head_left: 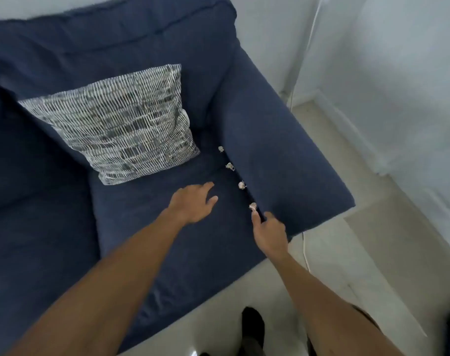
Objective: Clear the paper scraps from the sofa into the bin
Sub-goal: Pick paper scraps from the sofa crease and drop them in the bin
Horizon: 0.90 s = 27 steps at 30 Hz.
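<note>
Four small crumpled paper scraps lie in a row along the seam where the seat cushion (182, 242) meets the inner face of the armrest (277, 155) of a dark blue, coarse-woven fabric sofa (64, 60). The nearest scrap (253, 206) sits just beyond the tips of the right hand (270, 233), whose thumb and forefinger are parted around the seam, close to the scrap but gripping nothing. Farther from those fingers, the second scrap (241, 185), third scrap (229, 166) and fourth scrap (220, 149) follow in turn, each a pale, wrinkled lump, well apart from one another. The left hand (193, 202) hovers over or rests on the cushion beside the row, fingers spread and loose, holding nothing; whether it touches the fabric cannot be told. Beyond its fingertips a square pillow (121, 122) with a grey and white woven pattern leans against the backrest, its corner near the fourth scrap. Behind the right hand, pale floor tiles (372, 242) meet a white wall (398, 86).
</note>
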Available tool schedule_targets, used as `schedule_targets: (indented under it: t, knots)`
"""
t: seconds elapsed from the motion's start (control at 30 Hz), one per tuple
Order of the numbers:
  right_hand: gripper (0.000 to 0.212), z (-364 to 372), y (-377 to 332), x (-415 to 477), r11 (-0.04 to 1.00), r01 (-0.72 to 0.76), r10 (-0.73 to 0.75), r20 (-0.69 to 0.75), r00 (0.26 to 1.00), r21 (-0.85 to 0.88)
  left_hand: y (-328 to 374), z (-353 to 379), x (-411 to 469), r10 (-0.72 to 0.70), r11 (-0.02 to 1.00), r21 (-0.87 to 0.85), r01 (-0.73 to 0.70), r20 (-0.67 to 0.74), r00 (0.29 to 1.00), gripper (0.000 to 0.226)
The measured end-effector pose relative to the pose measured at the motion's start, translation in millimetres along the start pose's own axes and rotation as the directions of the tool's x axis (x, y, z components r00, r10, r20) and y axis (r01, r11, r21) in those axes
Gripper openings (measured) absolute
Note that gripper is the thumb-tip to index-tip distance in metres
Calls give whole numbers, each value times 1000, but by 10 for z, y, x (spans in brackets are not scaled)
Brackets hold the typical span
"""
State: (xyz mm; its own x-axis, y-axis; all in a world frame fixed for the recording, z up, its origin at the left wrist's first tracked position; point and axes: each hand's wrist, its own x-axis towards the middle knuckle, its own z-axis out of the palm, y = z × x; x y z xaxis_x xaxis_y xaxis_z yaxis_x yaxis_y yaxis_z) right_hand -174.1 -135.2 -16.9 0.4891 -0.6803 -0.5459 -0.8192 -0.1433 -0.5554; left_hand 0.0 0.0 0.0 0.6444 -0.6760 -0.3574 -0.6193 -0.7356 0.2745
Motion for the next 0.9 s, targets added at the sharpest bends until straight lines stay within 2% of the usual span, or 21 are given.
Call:
schedule_targets:
  t: [0.13,0.2,0.37,0.53,0.6,0.7,0.83,0.9]
  knots:
    - [54,375,205,520,966,-153,163,-33,986,207,63,547,552,3,995,-103,1,37,999,55]
    - [55,603,267,775,936,-181,204,-46,978,302,98,827,851,-3,992,-129,6,21,1000,56]
    - [46,1140,318,1386,783,-289,407,-104,907,550,130,1318,1541,-10,982,-187,4,-32,999,51]
    - [67,1467,408,1700,710,-368,560,-164,812,601,162,1562,1939,-16,972,-235,-4,-84,996,33]
    - [60,1491,406,1761,677,-369,588,-166,792,636,181,1651,2010,-21,976,-216,1,-91,996,28]
    - [49,1511,406,1806,682,-378,593,-171,787,626,196,1755,2040,-31,978,-208,0,-144,989,25]
    - [49,1530,454,1810,631,-322,565,-133,815,706,187,1773,1995,-42,963,-268,-11,-192,980,25]
    - [42,1483,460,1778,619,-293,537,-120,835,729,181,1731,1920,-41,959,-282,-16,-197,980,25]
